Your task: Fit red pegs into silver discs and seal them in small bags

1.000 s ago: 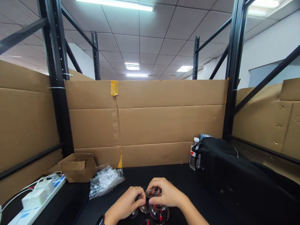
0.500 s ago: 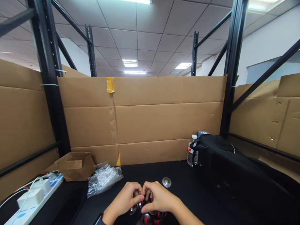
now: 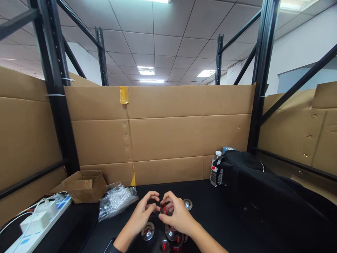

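Observation:
My right hand [image 3: 179, 215] is closed, pinching a small shiny round piece with red in it [image 3: 163, 209] between thumb and fingers. Facing it, my left hand [image 3: 143, 212] has its fingers curved and apart, the tips close to that piece; whether they touch it I cannot tell. Below the hands, several shiny round pieces lie on the black table: a silver disc [image 3: 147, 231] by my left wrist, a larger disc [image 3: 171, 232] beneath my right hand, and a dark round piece with a red centre [image 3: 164, 245]. Another silver disc [image 3: 187, 204] lies beyond my right hand, partly hidden.
A clear plastic bag [image 3: 118, 201], an opened cardboard box [image 3: 85, 188] and a white power strip [image 3: 43, 223] sit at the left. A water bottle [image 3: 216, 169] and a large black bag [image 3: 263, 207] occupy the right. Cardboard walls [image 3: 165, 137] enclose the back and sides.
Both hands have lifted and moved slightly away from me, and their fingertips have come apart. The right hand now holds the round piece up, and the discs below are more visible.

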`<state>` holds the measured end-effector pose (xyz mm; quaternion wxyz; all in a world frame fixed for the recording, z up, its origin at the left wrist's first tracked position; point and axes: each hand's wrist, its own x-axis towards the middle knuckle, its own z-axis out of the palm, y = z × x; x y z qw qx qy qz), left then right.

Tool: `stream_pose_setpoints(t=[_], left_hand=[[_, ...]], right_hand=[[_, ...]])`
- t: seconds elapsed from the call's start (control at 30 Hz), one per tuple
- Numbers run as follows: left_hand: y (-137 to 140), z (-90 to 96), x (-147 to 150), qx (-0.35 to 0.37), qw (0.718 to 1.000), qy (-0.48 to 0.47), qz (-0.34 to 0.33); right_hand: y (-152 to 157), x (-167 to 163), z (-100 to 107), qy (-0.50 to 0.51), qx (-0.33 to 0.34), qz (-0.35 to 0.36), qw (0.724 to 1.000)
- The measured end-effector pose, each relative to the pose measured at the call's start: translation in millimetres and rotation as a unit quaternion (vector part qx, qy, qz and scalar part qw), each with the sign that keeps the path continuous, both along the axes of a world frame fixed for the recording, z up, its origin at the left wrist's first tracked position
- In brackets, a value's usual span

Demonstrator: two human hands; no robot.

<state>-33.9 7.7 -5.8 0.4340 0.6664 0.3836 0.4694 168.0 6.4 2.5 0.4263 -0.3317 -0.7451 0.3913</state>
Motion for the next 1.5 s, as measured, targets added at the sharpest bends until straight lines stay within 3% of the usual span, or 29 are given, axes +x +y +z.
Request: stream_pose_setpoints(t=[0.17,0.33,0.47,0.63,0.73,0.87,1.0,1.07,1.17,1.27,1.5], left_hand=[[1.7,-4.6,6.0,0.0,1.0,-0.005,-0.01],[1.4,-7.8,14.8,0.021,1.0,0.008,0.013],[-0.2,-1.6,12.1,0.052,0.992,0.094,0.066],[7.9,-1.3,-20.5,0.119,0.941,0.284,0.137],[18.4,-15.9,-42.5,0.102,0.921,0.35,0.141],[26.0,-31.2,-52.7,0.064,0.915,0.378,0.127],[19.4,-22.0,-44.3,0.09,0.913,0.377,0.128],[12.0,-11.9,-36.9,0.108,0.922,0.357,0.103],[-1.0,0.0,-23.7,0.098,0.94,0.325,0.015],[-12.4,3.6,-8.6,0.105,0.94,0.319,-0.054],[-22.1,-0.7,16.3,0.12,0.929,0.336,-0.097]], right_hand=[[8.2,-4.2,-4.4,0.143,-0.112,0.001,0.983],[6.4,-7.4,-5.9,0.137,-0.099,0.005,0.986],[5.7,-5.9,3.2,0.107,-0.07,-0.027,0.991],[20.5,24.0,20.9,-0.036,0.021,-0.125,0.991],[34.2,55.5,23.3,-0.185,0.089,-0.178,0.962],[52.6,88.3,9.8,-0.324,0.036,-0.238,0.915],[66.1,101.2,-7.4,-0.357,-0.003,-0.218,0.908],[69.0,103.1,-11.8,-0.355,-0.008,-0.207,0.912],[68.7,104.1,-12.3,-0.344,0.0,-0.177,0.922],[65.2,104.3,-8.6,-0.332,0.008,-0.133,0.934],[61.1,102.9,-1.9,-0.342,0.03,-0.125,0.931]])
